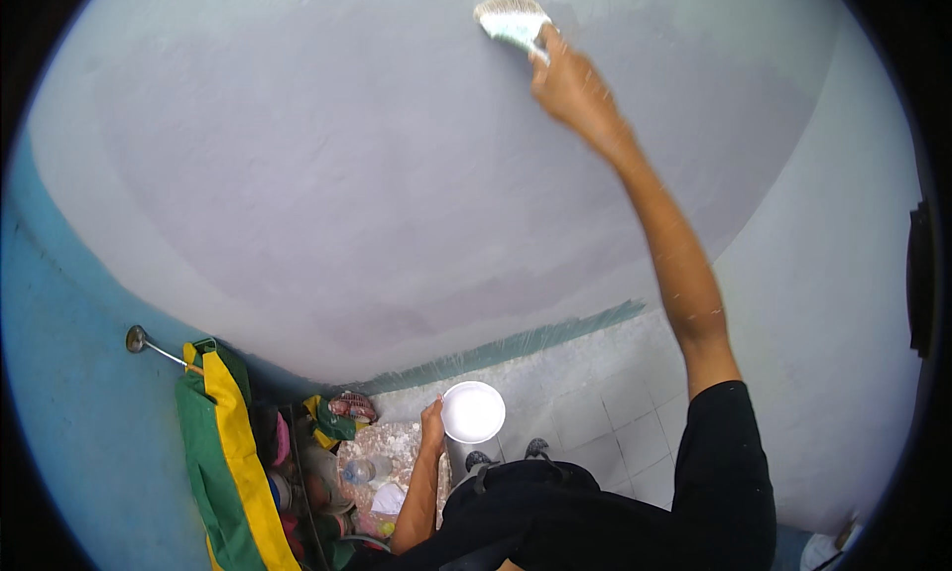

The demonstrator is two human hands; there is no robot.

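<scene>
The fingers (552, 42) of the right hand (577, 90) were curled around the handle of a wide brush (511, 23), whose head jutted beyond them, up and to the left, before a pale wall (377, 165); whether the bristles touched it, I could not tell. The brush was smeared white with a greenish tinge, its bristle tips tan. Lower down, the left hand (432, 425) gripped the left rim of 1 round white bowl (473, 412), held above grey floor tiles (590, 467). Around these 2 things, the wall bore a broad lilac-grey area and a green strip (506, 348) along its foot. Left of the bowl, a clear bottle (357, 471) was on a spattered tabletop (402, 438).
</scene>
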